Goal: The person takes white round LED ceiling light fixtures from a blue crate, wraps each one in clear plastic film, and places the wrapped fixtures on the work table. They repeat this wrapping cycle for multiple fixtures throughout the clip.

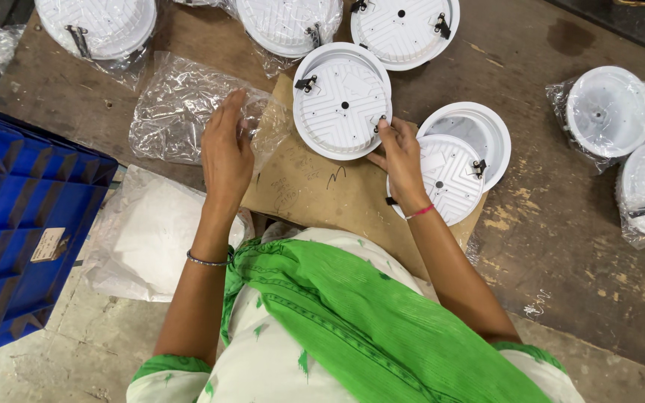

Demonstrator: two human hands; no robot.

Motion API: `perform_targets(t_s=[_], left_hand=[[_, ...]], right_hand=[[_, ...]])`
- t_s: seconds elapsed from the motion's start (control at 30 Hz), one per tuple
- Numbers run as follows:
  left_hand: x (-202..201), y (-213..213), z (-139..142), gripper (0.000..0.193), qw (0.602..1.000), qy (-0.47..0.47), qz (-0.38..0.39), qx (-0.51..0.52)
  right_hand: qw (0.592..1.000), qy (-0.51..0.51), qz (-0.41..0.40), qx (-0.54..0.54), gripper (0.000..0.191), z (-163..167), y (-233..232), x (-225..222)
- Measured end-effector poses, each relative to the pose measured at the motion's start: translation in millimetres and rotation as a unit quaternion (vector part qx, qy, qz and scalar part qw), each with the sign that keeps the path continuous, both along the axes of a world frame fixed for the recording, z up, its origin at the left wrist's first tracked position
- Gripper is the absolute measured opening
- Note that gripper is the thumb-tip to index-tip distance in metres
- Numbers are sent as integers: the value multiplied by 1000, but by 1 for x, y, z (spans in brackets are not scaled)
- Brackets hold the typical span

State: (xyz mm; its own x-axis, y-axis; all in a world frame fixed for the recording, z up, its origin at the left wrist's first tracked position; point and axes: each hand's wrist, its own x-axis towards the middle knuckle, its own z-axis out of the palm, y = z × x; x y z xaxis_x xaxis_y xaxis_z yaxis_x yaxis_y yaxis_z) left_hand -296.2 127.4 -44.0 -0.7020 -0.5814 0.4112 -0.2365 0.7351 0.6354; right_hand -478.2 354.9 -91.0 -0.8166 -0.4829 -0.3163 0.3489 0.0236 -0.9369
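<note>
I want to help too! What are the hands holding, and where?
The right hand grips the round white plastic lamp housing at its lower right rim. The left hand rests on the crinkled clear plastic bag.

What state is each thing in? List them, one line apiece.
Left hand: open, resting on the clear plastic bag.
Right hand: gripping the rim of the round white housing.
Round white housing: unbagged, ribbed side up.
Housings at right: bagged.
Blue crate: contents unseen.
</note>
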Motion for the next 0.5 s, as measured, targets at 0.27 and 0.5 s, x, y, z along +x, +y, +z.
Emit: perform_targets(t_s=[0.27, 0.5], left_hand=[[-2, -1, 4, 52, 998, -3, 9, 55], [-1, -9, 5, 46, 998, 19, 51, 13]], right_hand=[[998, -28, -30, 40, 41, -1, -12, -5], [982, -88, 27, -163, 32, 2, -4, 9]])
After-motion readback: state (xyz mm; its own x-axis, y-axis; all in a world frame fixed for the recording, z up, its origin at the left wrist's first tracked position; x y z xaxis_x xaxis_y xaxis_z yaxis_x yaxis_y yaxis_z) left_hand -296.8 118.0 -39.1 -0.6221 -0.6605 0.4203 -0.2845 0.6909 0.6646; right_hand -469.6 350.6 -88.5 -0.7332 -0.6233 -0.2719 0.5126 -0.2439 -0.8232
